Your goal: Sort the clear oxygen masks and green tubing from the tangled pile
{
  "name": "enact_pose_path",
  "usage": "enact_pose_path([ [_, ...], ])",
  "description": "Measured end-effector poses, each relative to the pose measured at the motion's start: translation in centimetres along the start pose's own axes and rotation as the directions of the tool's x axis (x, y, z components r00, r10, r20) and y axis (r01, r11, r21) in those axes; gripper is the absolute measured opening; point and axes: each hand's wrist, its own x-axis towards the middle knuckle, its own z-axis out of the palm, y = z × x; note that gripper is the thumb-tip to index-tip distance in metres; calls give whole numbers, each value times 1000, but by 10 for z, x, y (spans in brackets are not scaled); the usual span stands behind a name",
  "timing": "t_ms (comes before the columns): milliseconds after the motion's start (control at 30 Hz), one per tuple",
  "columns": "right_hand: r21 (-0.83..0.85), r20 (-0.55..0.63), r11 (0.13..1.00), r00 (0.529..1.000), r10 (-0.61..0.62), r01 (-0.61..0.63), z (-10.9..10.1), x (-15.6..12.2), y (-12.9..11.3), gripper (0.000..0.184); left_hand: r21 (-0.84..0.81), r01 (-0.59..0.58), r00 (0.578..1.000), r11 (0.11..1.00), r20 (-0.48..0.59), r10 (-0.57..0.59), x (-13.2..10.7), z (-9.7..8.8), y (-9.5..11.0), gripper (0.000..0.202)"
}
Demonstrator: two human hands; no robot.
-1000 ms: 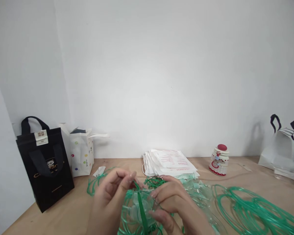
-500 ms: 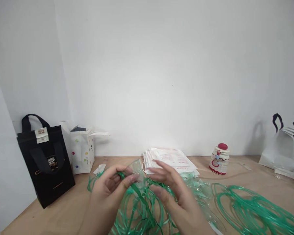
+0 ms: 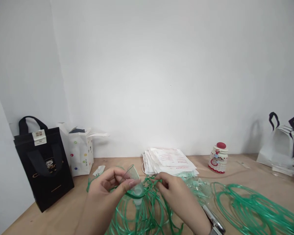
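Observation:
Between the thumb and fingers of my left hand [image 3: 110, 189] is a clear, green-tinted plastic oxygen mask [image 3: 131, 173], its pale tube connector pointing down. A green strap runs from it below my thumb. My right hand [image 3: 172, 189] has thumb and fingers pinched on thin green elastic straps [image 3: 150, 184], to the right of the mask. Below both hands lies a loose heap of green tubing [image 3: 122, 213] tangled with straps. The fingertips of my left hand are partly hidden behind the mask.
Clear plastic parts [image 3: 201, 189] and a coil of green tubing [image 3: 254, 205] lie to the right. Behind are stacked white printed packets [image 3: 171, 161] and a red-lidded jar [image 3: 218, 158]. A black bag [image 3: 44, 166] and a dotted white bag [image 3: 80, 153] stand left, a white bag [image 3: 271, 150] far right.
My right hand has gone from spread fingers to a pinch on the green straps. The mask in my left hand has turned, so its connector now shows pointing down.

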Motion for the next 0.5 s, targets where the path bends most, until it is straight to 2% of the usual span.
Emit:
enact_pose_path([
  [67, 48, -43, 996, 996, 73, -71, -5, 8, 12, 22, 77, -58, 997, 995, 58, 53, -3, -5, 0, 17],
  [133, 240, -62, 963, 988, 139, -121, -10, 16, 23, 21, 133, -114, 992, 985, 73, 105, -6, -12, 0, 16],
  [200, 491, -119, 865, 976, 184, -103, -17, 21, 30, 16, 174, -152, 988, 973, 50, 145, -7, -21, 2, 17],
  [233, 615, -148, 786, 971, 188, -58, -21, 24, 32, 13, 189, -165, 986, 968, 41, 160, -6, -25, 3, 18],
  [300, 831, -162, 555, 973, 162, 45, -29, 26, 32, 15, 209, -176, 984, 962, 37, 172, -4, -29, 4, 21],
  [367, 966, -120, 244, 982, 146, 81, -37, 28, 31, 22, 205, -172, 985, 964, 39, 168, -1, -29, 5, 24],
  [433, 996, -71, -30, 970, 231, 80, -41, 30, 34, 19, 167, -161, 987, 973, 11, 161, 1, -27, 5, 26],
  [500, 977, -14, -192, 937, 350, 87, -43, 33, 43, 19, 95, -155, 984, 983, -71, 162, 1, -25, 3, 25],
])
